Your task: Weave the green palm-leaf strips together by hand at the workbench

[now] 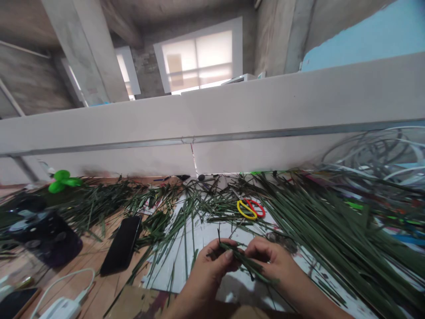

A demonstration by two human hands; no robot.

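Left hand [215,261] pinches a bundle of green strips [244,257] between thumb and fingers; right hand [265,252] pinches the same bundle from the other side. Bundle is held above a white sheet [159,274] on a wood-toned table [94,250], front centre. White partition [232,110] along the table's back; behind it, bare concrete walls, a pillar [84,48] and a bright window [214,53]. Counts: two hands, one pair of scissors [249,206] with one yellow and one red handle, one black phone [121,246] left of the sheet, one dark jar [55,241], one green balloon-like item [62,180], one white charger [63,308]. Probably a second phone [18,305], cut off bottom left. Loose green strips [315,226]: too many to count. Tangled cables [381,155] far right.
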